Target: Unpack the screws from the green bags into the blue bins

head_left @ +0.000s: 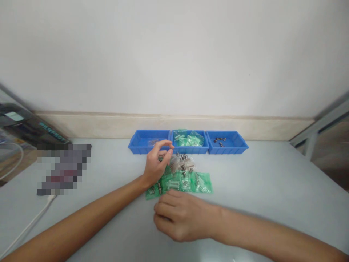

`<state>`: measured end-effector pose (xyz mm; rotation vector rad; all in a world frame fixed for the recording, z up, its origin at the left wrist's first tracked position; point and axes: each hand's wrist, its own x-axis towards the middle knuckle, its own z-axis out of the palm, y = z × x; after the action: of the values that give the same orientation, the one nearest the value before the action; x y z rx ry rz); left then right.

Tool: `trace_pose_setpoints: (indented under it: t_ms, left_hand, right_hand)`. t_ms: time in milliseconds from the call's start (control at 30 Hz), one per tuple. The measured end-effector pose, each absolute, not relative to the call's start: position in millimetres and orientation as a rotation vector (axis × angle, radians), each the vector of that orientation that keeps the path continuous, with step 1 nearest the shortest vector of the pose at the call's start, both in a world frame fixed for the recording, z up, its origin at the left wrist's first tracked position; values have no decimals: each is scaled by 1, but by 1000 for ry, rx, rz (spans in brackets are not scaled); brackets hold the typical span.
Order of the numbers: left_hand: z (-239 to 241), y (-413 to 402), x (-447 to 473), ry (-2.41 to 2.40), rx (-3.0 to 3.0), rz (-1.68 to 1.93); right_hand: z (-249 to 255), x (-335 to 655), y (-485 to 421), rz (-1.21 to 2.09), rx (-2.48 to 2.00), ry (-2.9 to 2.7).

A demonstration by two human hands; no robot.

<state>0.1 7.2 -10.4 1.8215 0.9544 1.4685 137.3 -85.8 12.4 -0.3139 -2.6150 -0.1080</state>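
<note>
My left hand is over the left side of a pile, just in front of the blue trays. Its thumb and forefinger tips come close together in a pinch; anything between them is too small to make out. Nearer to me, my right hand is closed, knuckles up, at the pile's front edge, and its fingertips are hidden. Green plastic bags with small metal parts inside lie between and beyond the hands. On top and behind are loose dark screw-like metal parts and clear bags.
Three blue trays stand in a row: the left tray holds clear bags, the middle tray green bags, the right tray a few dark metal parts. A blurred-out item with a white cable lies left. A wall is behind.
</note>
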Motion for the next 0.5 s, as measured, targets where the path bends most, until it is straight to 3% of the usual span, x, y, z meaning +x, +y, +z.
trace_pose_setpoints:
  t_ms: [200, 500]
  left_hand:
    - [-9, 6, 0, 969, 1868, 1467]
    - [-2, 5, -1, 1027, 2106, 1453]
  right_hand:
    - [20, 169, -39, 235, -759, -2015]
    - [-8, 181, -15, 320, -967, -1749]
